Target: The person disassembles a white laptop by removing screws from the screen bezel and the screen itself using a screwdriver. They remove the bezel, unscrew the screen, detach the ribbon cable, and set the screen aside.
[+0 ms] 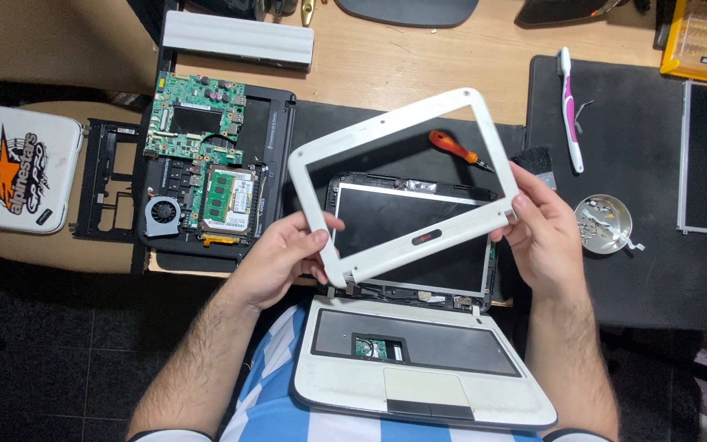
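White bezel (403,184) | gripped between left hand (281,255) and right hand (538,229)

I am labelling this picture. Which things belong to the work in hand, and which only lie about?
In hand: white screen frame, held by left hand and right hand; open small laptop beneath.

Lying about: screwdriver, toothbrush, screw dish, circuit board.
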